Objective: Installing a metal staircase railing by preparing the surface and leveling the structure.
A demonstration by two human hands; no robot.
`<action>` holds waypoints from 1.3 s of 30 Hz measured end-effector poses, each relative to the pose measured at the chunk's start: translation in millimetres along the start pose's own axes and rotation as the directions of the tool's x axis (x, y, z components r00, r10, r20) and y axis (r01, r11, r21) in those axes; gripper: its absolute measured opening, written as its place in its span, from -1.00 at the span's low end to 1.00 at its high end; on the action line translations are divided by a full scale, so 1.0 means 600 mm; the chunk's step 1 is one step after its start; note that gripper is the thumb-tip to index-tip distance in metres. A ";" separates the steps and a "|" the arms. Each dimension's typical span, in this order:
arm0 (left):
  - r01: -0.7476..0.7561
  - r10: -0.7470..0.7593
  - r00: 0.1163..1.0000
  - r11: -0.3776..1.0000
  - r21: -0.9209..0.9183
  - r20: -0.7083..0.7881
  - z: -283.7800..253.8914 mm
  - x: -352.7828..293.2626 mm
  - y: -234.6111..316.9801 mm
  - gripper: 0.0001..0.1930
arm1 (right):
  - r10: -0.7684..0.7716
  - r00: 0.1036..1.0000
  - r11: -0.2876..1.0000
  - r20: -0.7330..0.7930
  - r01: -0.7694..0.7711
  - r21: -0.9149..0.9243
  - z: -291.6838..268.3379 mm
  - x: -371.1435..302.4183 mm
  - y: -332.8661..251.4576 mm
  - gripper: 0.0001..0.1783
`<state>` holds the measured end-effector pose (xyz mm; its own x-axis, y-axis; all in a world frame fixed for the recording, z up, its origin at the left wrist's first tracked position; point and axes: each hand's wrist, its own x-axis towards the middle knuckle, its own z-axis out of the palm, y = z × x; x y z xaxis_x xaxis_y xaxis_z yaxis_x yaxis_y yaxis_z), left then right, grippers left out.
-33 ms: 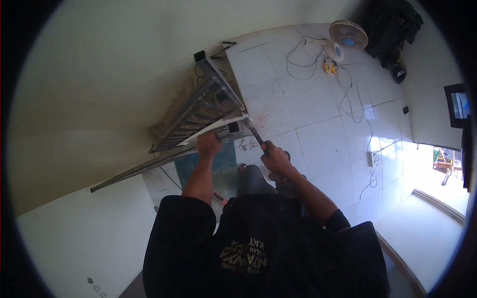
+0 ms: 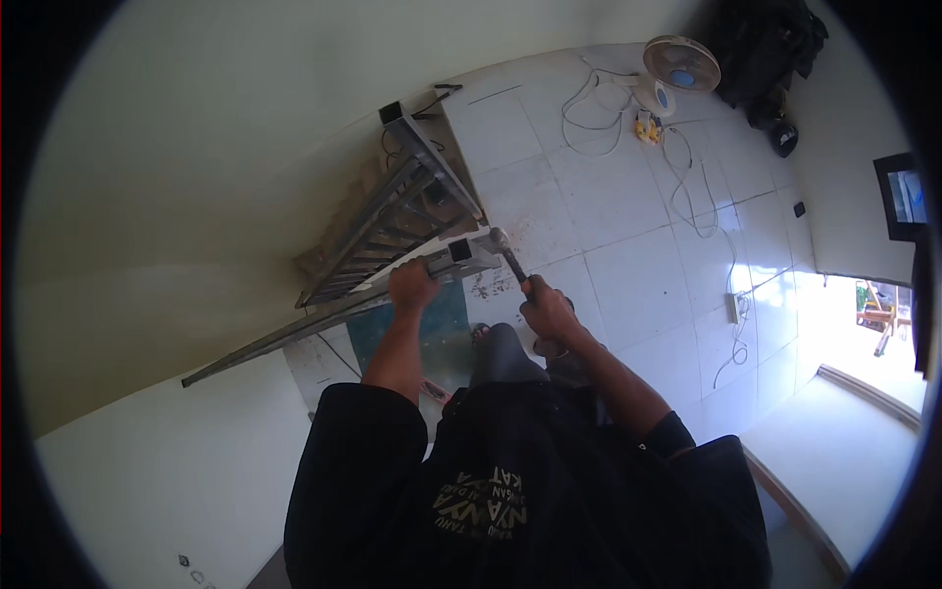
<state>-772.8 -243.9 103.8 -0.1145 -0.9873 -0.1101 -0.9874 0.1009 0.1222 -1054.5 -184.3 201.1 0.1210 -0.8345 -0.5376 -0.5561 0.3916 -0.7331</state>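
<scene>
My right hand (image 2: pixel 549 312) is closed round the dark handle of a hammer (image 2: pixel 510 259). The hammer's head is beside the end of a square metal tube (image 2: pixel 461 251) on a grey metal railing; I cannot tell whether they touch. My left hand (image 2: pixel 413 283) wraps round the top of that railing, just left of the tube. From there a long handrail (image 2: pixel 285 340) runs away to the left. Beyond it a barred metal railing section (image 2: pixel 383 231) stands over the stairs (image 2: pixel 343 221), partly hiding them.
Debris lies on the tiled floor (image 2: pixel 628 285) near the stair opening. At the far right stand a fan (image 2: pixel 681 65) and a black bag (image 2: pixel 770 49); a yellow-and-black object (image 2: pixel 648 128) is beside the fan. Loose cables reach a power strip (image 2: pixel 734 307). A teal panel (image 2: pixel 402 332) is below my left hand.
The hammer's head has shifted slightly to the right, a little away from the tube's end. My left hand keeps its hold on the railing.
</scene>
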 end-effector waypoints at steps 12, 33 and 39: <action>-0.219 0.214 0.931 0.975 0.017 -0.297 -0.027 -0.039 0.006 -0.47 | 0.576 0.731 0.815 -0.365 -0.484 0.318 -0.036 -0.267 0.249 -0.69; 0.631 -0.508 0.765 0.468 -0.619 0.396 0.140 -0.422 -0.129 -0.77 | 0.802 0.582 0.566 -0.137 -0.666 0.485 0.049 -0.427 0.633 -0.75; 0.497 -0.628 0.764 0.425 -0.757 0.149 0.164 -0.489 0.077 -0.77 | 0.720 0.692 0.684 -0.044 -0.699 0.208 -0.078 -0.439 0.593 -0.79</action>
<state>-795.9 62.5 44.8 0.5166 -0.7990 -0.3078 -0.3935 -0.5408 0.7434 -1322.9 156.7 101.7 -0.3530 -0.3126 -0.8819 -0.2944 0.9318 -0.2124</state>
